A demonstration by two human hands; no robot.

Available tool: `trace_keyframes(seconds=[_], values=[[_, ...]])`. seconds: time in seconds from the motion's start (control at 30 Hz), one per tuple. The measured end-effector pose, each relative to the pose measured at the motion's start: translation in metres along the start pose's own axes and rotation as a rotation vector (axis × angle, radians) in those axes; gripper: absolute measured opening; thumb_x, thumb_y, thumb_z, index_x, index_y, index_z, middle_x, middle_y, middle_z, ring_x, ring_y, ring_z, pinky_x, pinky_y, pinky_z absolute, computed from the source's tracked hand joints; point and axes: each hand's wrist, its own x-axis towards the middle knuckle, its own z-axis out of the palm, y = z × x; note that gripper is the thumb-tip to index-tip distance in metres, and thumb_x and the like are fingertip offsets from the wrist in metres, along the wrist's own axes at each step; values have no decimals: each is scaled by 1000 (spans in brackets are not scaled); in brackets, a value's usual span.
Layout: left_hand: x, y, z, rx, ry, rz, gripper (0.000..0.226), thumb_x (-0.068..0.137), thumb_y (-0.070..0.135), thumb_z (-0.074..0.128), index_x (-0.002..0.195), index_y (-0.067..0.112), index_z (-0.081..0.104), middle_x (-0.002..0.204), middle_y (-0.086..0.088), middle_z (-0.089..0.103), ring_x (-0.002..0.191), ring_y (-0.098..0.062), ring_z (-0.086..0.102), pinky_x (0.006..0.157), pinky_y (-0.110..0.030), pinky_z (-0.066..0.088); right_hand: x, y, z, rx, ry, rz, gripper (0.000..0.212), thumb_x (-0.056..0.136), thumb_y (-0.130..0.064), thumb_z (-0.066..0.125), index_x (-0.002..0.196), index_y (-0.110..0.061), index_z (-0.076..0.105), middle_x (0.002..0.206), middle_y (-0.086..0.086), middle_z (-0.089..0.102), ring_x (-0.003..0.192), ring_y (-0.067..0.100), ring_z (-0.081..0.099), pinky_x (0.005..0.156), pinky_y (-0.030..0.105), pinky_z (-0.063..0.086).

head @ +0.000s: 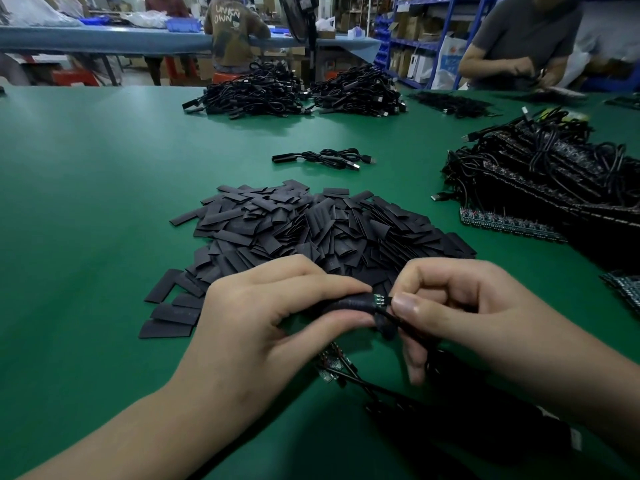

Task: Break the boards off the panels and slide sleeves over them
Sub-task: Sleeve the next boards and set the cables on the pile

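Green counter [104,188] w/ heap of flat black sleeves [311,226] mid-surface; board [379,299] mostly hidden in its sleeve [346,302], only pin end shows; left hand [263,317] pinches sleeve; right hand [467,306], fingers curled, pinches cable [401,322] at pins; hands close together; board's long axis left-right, pins facing right.

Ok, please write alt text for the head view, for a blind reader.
The left hand holds a black sleeve over a board; the right hand pinches its cable. A pile of sleeves lies behind on the green table.
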Motion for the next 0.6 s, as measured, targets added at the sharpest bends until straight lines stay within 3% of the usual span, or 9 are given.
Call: trace_keyframes(seconds=[0.4, 0.5, 0.6], values=[[0, 0, 0, 12, -40, 12, 19, 84, 31, 77, 100, 21, 80, 87, 13, 67, 80, 2, 63, 76, -9, 44, -1, -1, 5, 19, 13, 1, 19, 95, -30, 64, 80, -21, 70, 64, 8, 69, 61, 17, 70, 61, 19, 51], [1, -1, -1, 13, -18, 9, 18, 84, 30, 78, 100, 22, 79, 88, 13, 68, 81, 2, 63, 75, -9, 43, -2, -4, 4, -76, 63, -59, 14, 91, -37, 69, 87, -24, 72, 66, 7, 70, 61, 14, 69, 59, 19, 51], [1, -1, -1, 18, -5, 6, 18, 84, 30, 77, 100, 23, 79, 88, 14, 68, 81, 4, 63, 76, -7, 43, -4, -5, 7, -235, 148, -161, 20, 81, -47, 76, 95, -33, 70, 68, 1, 71, 59, 12, 68, 60, 28, 54]])
